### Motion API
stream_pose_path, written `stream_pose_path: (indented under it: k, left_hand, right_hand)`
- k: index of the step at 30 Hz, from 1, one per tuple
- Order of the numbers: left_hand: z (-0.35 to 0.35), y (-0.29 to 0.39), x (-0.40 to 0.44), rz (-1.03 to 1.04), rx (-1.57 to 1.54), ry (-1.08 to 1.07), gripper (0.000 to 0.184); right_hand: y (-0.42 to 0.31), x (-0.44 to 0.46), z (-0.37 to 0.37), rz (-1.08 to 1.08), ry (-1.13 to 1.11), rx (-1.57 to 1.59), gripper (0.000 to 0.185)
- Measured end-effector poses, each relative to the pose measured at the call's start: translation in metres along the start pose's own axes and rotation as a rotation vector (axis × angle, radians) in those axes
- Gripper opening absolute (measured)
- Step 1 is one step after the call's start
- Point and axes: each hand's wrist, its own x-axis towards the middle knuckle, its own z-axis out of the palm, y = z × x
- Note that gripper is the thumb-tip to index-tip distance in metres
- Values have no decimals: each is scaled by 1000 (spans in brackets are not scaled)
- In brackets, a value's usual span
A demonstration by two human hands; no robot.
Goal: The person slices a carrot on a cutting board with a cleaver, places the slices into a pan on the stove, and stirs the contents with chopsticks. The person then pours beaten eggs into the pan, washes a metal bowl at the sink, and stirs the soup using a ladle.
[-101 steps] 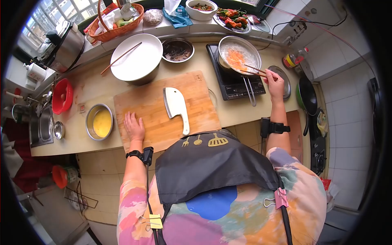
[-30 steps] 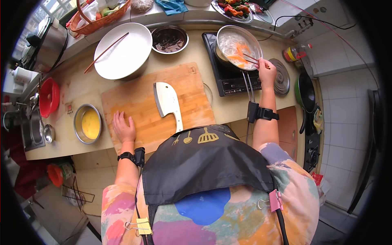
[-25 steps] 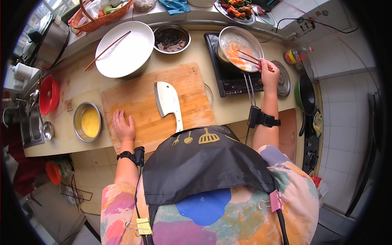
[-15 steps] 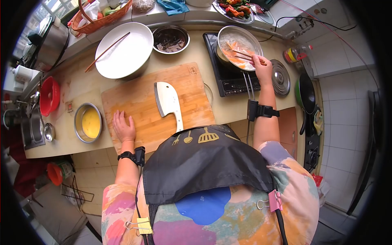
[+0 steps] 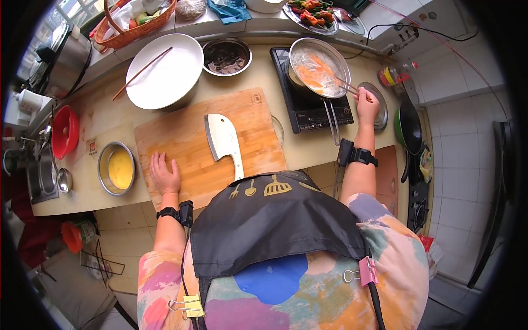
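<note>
Pot [image 5: 346,63], long-handled, upper right of the frame, sitting on a black induction cooker [image 5: 308,117]; cloudy liquid inside, orange strips [image 5: 314,70] lying in it. From my end I see the right hand [image 5: 367,105] just beside the pot, fingers closed round a pair of chopsticks [image 5: 348,87] whose far ends cross the rim; whether they pinch a strip I cannot tell. A round metal lid [image 5: 383,111] lies partly behind that hand. Left hand [image 5: 165,172] holds nothing I can see: palm down, fingers extended, on the left edge of the wooden cutting board [image 5: 184,129], centre left. On the board, a white cleaver [image 5: 223,136], handle toward the bottom of the frame. Left of the board, a metal bowl [image 5: 103,169] of yellow liquid. Upper left, a white basin [image 5: 173,71] with a single chopstick [image 5: 142,73] across it.
</note>
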Motion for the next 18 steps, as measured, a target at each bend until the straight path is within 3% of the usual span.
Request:
stream_pose_path:
  k: [5,13,18]
  left_hand:
    - [-2,3,-1,-18,4,2,38]
    - [1,1,-1,-22,-15,15,38]
    - [-1,2,0,-18,-21,3,38]
  right_hand:
    - [-18,-22,20,-32,-103,63,28]
    - [-90,-21,-15,-13,-343,74,26]
    - [-85,-30,4,-67,-477,41,23]
